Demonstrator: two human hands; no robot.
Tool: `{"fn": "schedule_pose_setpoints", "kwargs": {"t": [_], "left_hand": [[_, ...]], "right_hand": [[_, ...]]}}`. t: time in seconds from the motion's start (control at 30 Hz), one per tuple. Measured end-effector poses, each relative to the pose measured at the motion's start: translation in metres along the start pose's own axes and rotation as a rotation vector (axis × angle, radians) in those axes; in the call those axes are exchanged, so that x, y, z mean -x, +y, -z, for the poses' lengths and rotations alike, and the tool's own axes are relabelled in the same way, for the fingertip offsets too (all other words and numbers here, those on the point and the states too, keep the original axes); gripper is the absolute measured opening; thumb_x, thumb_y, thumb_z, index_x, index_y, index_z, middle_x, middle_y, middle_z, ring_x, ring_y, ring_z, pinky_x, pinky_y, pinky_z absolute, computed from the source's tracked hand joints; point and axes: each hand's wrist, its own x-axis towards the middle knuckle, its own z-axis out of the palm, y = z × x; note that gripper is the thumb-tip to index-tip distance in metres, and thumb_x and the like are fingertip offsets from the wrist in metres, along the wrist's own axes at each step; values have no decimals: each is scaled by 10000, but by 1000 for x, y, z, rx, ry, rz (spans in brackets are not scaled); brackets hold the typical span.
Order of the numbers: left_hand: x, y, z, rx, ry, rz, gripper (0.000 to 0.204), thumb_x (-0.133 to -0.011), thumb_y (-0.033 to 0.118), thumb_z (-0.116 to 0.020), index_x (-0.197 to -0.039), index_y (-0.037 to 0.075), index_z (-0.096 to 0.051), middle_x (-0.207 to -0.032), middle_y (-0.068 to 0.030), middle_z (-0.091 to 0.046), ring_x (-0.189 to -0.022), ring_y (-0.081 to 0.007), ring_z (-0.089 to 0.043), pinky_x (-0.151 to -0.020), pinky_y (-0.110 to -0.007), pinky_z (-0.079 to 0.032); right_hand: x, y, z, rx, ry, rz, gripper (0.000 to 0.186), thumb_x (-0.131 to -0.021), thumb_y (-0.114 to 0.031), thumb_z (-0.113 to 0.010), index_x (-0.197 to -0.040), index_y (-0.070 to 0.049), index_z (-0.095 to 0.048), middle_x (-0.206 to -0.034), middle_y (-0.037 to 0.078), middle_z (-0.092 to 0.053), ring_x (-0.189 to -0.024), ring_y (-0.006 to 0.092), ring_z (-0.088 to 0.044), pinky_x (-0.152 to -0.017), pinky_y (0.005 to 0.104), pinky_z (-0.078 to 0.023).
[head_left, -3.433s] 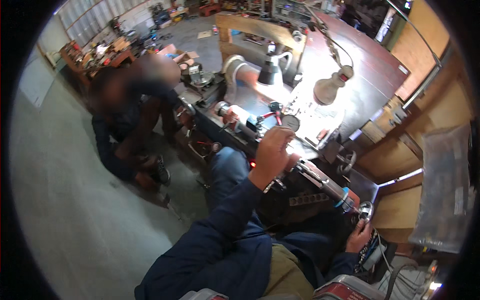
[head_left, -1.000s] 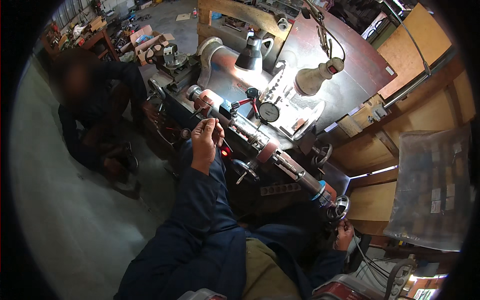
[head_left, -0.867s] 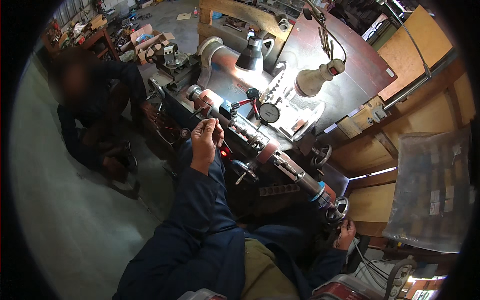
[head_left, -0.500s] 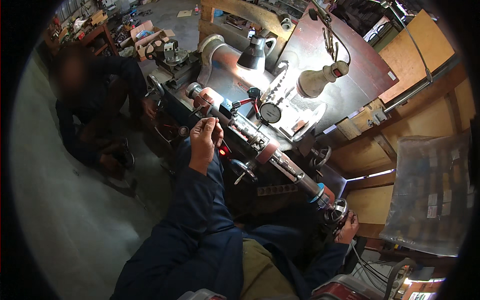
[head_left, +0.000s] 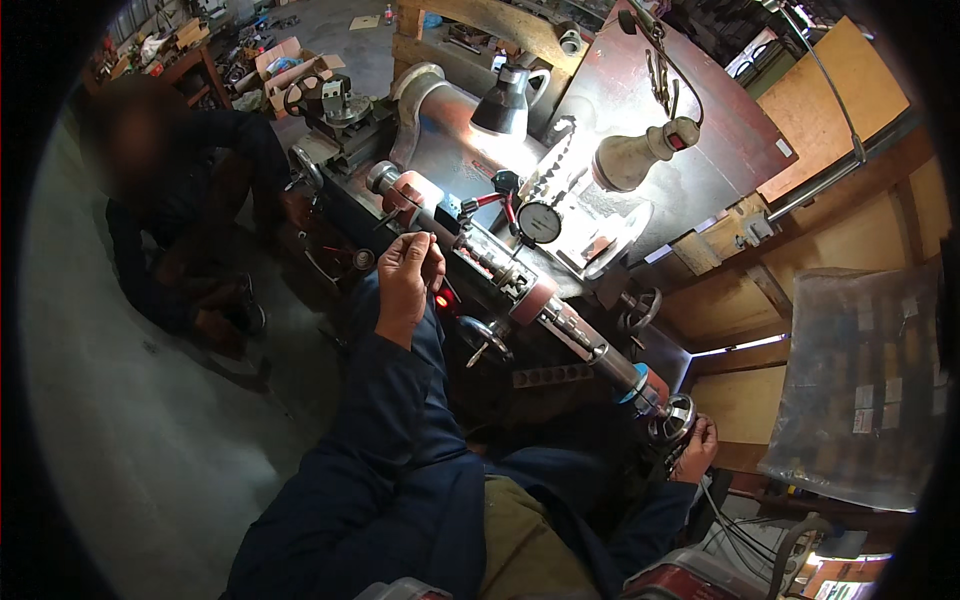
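Head view, left hand: near the centre toward 9 o'clock, the person's left hand (head_left: 405,285) is raised, thumb and fingertips pinched together; whether anything thin lies between them cannot be told.
Right hand: at 4 o'clock, the person's right hand (head_left: 697,452) has its fingers curled at the outer rim of a round, silver metal handwheel (head_left: 677,420); how firm the hold is cannot be told.
Handwheel step: hand-turning seems to be under way; the next move would call for small, steady rim pressure.
Machine: the handwheel sits at the 4 o'clock end of a long, grey-and-reddish cylindrical metal assembly (head_left: 533,302).
Dial: at 1 o'clock, a round, pale-faced dial gauge (head_left: 540,222) hangs near it.
Lamps: a black metal lamp (head_left: 503,103) at 12; a cream, bell-shaped lamp (head_left: 632,162) toward 1.
Obstacles: thin, loose cables (head_left: 733,522) beside the right forearm could snag; a crouching co-worker (head_left: 190,225) is near 10 o'clock.
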Motion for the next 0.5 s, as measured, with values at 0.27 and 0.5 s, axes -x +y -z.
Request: {"fn": "schedule_pose_setpoints", "kwargs": {"t": [0.27,0.5], "left_hand": [[-2,-1,1,2,3,3,164,-961,162,-560,-927,2,-582,-692,-37,-562,-515,-90,-513,-408,-215,-382],[0,0,-1,9,5,10,164,-959,166,-565,-924,7,-585,-687,-32,-560,-512,-85,-508,-407,-214,-379]], "right_hand": [[-1,-1,-5,206,44,89,148,-966,-122,-538,-912,-4,-609,-843,17,-592,-769,103,-522,-718,253,-445],[-25,33,7,199,28,50,172,-968,-158,-549,-907,-6,-602,-852,17,-597,-776,103,-534,-733,256,-462]]}}
